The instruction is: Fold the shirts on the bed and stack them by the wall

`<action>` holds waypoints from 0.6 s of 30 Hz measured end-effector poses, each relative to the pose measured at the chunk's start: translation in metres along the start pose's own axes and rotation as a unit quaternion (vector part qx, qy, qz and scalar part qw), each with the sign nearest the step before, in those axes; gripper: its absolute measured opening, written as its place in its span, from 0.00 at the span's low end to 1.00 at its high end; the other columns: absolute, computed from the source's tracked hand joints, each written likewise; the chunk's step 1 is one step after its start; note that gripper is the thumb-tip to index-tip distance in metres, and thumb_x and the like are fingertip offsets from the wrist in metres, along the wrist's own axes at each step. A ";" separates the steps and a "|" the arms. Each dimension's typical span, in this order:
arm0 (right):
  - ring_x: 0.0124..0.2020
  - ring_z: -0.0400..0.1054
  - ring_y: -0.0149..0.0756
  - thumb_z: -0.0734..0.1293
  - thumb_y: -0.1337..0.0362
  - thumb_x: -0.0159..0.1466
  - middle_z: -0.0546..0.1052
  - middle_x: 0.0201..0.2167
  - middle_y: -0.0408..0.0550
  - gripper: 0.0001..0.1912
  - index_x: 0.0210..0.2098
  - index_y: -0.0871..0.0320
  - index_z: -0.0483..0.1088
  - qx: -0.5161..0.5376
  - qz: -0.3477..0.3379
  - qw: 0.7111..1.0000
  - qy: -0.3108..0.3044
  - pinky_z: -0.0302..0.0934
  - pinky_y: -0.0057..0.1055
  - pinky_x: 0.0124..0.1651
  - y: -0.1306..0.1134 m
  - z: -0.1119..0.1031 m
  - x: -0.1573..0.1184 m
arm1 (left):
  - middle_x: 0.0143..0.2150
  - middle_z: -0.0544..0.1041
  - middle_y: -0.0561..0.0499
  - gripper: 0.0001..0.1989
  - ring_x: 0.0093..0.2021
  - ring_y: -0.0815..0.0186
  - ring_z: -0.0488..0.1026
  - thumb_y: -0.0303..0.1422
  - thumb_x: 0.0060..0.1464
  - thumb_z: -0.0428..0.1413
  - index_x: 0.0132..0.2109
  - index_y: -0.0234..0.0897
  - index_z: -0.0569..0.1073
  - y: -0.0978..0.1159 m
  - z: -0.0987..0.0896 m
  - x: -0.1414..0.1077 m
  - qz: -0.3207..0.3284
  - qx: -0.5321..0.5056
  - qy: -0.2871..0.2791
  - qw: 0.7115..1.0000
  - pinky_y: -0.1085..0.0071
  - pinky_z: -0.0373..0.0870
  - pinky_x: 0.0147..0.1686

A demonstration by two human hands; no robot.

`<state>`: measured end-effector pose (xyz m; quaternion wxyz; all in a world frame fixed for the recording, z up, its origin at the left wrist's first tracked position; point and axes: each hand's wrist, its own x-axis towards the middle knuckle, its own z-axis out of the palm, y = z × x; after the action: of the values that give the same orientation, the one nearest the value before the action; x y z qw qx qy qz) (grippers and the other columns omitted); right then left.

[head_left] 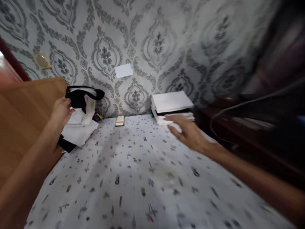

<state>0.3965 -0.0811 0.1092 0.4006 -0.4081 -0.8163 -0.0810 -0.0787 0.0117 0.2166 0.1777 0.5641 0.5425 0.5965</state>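
Observation:
A loose pile of black and white clothes [79, 128] lies at the left edge of the bed-like surface, against the wooden panel. My left hand [61, 112] is at the pile's near left side, its fingers bent and closed on a piece of black clothing [78, 99] at the top. On the right, by the wall, sits a neat stack of folded white clothes [172, 102] with a dark layer in it. My right hand [189, 133] is just in front of that stack, slightly blurred, thumb and fingers apart with nothing between them. Whether its fingertips touch the stack I cannot tell.
A patterned white sheet [134, 168] covers the surface. A small pale card-like box [120, 121] lies near the wall. White paper [124, 70] is on the wallpaper. A wooden panel [24, 115] bounds the left; a cable [242, 101] hangs over dark furniture at right.

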 end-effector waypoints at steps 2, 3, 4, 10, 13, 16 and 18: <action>0.58 0.67 0.48 0.61 0.58 0.69 0.73 0.57 0.55 0.23 0.63 0.52 0.63 0.024 -0.010 1.000 0.013 0.63 0.48 0.59 -0.062 -0.005 -0.021 | 0.31 0.71 0.53 0.09 0.35 0.63 0.71 0.30 0.46 0.53 0.39 0.39 0.67 0.004 0.023 -0.059 0.008 -0.090 -0.088 0.992 0.67 0.70 0.37; 0.63 0.62 0.49 0.62 0.58 0.69 0.68 0.63 0.56 0.28 0.66 0.53 0.58 0.027 -0.018 0.999 0.002 0.61 0.50 0.62 -0.089 -0.004 -0.028 | 0.30 0.71 0.54 0.10 0.33 0.64 0.71 0.30 0.45 0.53 0.38 0.39 0.67 0.007 0.036 -0.092 0.005 -0.113 -0.135 0.984 0.68 0.70 0.37; 0.67 0.57 0.49 0.64 0.58 0.68 0.64 0.66 0.57 0.32 0.69 0.53 0.54 0.028 -0.025 0.999 -0.008 0.58 0.51 0.64 -0.113 -0.002 -0.033 | 0.29 0.69 0.55 0.10 0.32 0.65 0.69 0.31 0.45 0.54 0.38 0.39 0.67 0.010 0.049 -0.126 -0.002 -0.125 -0.199 0.972 0.69 0.69 0.37; 0.47 0.72 0.43 0.63 0.65 0.65 0.78 0.44 0.49 0.19 0.56 0.54 0.68 0.104 0.109 0.982 -0.114 0.64 0.38 0.49 -0.176 0.007 -0.062 | 0.29 0.65 0.56 0.13 0.31 0.68 0.64 0.43 0.60 0.51 0.35 0.38 0.67 0.041 0.082 -0.272 0.079 -0.090 -0.408 0.905 0.72 0.63 0.34; 0.31 0.68 0.35 0.60 0.63 0.66 0.73 0.27 0.42 0.07 0.37 0.55 0.70 0.139 0.157 0.973 -0.096 0.60 0.30 0.36 -0.183 -0.003 -0.072 | 0.35 0.70 0.54 0.14 0.37 0.66 0.69 0.45 0.59 0.53 0.42 0.38 0.67 0.036 0.082 -0.299 0.082 -0.107 -0.421 0.897 0.71 0.67 0.38; 0.26 0.62 0.32 0.60 0.60 0.67 0.67 0.23 0.39 0.10 0.30 0.56 0.66 0.168 0.134 0.976 -0.022 0.55 0.28 0.31 -0.190 -0.023 -0.072 | 0.46 0.74 0.49 0.22 0.49 0.58 0.71 0.42 0.53 0.60 0.51 0.39 0.67 0.008 0.084 -0.312 0.138 -0.045 -0.410 0.900 0.63 0.69 0.49; 0.26 0.60 0.31 0.61 0.59 0.67 0.65 0.22 0.39 0.12 0.28 0.56 0.64 0.192 0.108 0.975 0.036 0.54 0.28 0.31 -0.195 -0.040 -0.069 | 0.47 0.75 0.47 0.18 0.51 0.55 0.70 0.37 0.51 0.59 0.49 0.39 0.70 -0.017 0.087 -0.315 0.158 0.053 -0.386 0.908 0.60 0.67 0.53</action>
<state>0.3009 -0.2681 0.1242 0.5070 -0.4062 -0.7527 0.1070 0.0847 -0.2029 0.0314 0.2464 0.8369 0.3668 0.3231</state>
